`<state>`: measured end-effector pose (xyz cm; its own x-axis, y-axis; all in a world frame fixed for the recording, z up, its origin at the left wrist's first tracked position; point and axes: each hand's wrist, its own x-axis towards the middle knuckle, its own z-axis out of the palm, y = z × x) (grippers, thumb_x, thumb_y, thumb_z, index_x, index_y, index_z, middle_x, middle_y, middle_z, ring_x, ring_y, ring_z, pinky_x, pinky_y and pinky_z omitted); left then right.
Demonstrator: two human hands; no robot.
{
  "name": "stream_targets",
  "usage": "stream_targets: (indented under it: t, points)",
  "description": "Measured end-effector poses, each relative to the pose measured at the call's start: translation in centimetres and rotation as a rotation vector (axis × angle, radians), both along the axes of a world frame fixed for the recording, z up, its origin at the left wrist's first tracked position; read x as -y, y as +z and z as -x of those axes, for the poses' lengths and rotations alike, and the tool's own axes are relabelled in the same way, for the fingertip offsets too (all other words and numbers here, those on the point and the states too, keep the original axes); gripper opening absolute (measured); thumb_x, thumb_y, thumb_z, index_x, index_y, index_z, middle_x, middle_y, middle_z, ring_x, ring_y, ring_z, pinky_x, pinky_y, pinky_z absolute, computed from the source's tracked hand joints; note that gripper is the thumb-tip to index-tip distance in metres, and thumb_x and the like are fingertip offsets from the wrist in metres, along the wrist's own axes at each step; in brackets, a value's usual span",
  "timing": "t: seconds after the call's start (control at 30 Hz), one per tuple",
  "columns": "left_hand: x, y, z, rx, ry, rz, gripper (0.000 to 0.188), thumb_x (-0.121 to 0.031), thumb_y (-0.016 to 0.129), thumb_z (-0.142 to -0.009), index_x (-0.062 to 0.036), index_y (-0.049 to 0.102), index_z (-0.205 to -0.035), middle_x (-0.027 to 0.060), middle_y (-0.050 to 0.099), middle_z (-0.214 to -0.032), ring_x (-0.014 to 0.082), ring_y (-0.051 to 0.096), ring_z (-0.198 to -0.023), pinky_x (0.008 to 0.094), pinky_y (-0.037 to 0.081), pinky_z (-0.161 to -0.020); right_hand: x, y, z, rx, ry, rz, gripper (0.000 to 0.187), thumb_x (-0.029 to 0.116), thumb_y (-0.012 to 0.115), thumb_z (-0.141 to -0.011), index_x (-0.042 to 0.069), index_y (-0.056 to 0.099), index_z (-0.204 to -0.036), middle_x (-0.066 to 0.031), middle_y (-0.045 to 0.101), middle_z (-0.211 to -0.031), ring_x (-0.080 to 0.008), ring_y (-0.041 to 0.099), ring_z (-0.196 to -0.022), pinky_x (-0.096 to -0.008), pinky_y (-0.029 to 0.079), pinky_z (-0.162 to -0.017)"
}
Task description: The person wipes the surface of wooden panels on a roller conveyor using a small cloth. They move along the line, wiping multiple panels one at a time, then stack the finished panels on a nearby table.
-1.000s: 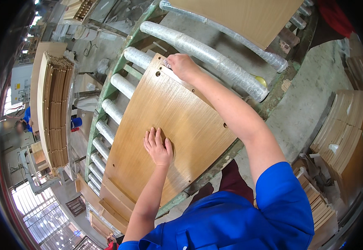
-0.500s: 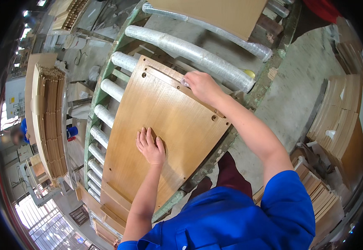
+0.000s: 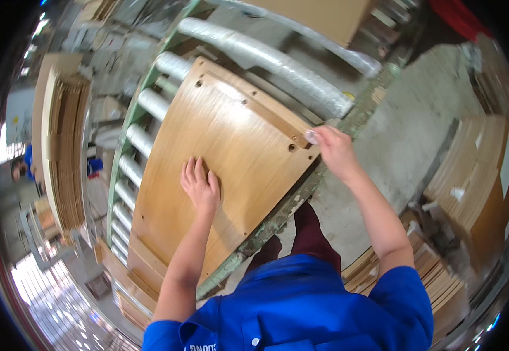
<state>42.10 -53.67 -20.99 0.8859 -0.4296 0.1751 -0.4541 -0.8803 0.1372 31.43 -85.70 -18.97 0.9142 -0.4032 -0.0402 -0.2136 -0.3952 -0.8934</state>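
A roller conveyor [image 3: 272, 61] with film-wrapped rollers stands in the workshop, a drilled wooden panel [image 3: 248, 155] lying flat on it before the person. The left hand [image 3: 200, 186] rests palm-down on the panel, grip open, fingers slightly spread. The right elbow juts outward; the right hand [image 3: 335, 153] pinches a small whitish wad [image 3: 311, 137] by the end of the panel's raised strip [image 3: 266, 111].

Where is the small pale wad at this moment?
In the head view, right of centre: the small pale wad is in the right hand, by the right end of the strip on the wooden panel.
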Motion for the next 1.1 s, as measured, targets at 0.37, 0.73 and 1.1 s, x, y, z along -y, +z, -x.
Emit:
stream_targets:
  t: [0.37,0.73,1.1]
  points:
    - [-0.9,1.1,0.2,-0.027,0.114,0.099,0.042,-0.029,0.048,-0.082,-0.0092,0.048,-0.12,0.0138,0.04,-0.13,0.0322,0.03,-0.125,0.0492,0.018,-0.105,-2.6,0.9,3.7,-0.027,-0.261,-1.045,0.026,0.015,0.045,-0.092,0.0,0.048,-0.114,-0.0077,0.056,-0.091,-0.011,0.049,-0.064,-0.0216,0.038,-0.048]
    - [-13.4,7.6,11.6,-0.225,-0.014,0.708,0.015,-0.014,0.052,-0.081,-0.0032,0.059,-0.09,0.0131,0.059,-0.09,0.0292,0.057,-0.084,0.0374,0.046,-0.075,-18.3,1.3,2.7,-0.187,0.136,-1.183,0.032,0.016,0.04,-0.093,0.007,0.043,-0.124,-0.0013,0.045,-0.075,-0.0052,0.038,-0.056,-0.018,0.034,-0.046]
    - [-47.1,6.5,25.3,-0.074,0.816,0.885,0.021,-0.017,0.051,-0.083,-0.0017,0.062,-0.093,0.0131,0.062,-0.087,0.0251,0.059,-0.078,0.0335,0.047,-0.07,-42.4,2.5,6.8,-0.122,0.448,-1.175,0.035,0.016,0.042,-0.094,0.0,0.038,-0.126,-0.0044,0.053,-0.086,-0.0064,0.045,-0.063,-0.0192,0.041,-0.05]
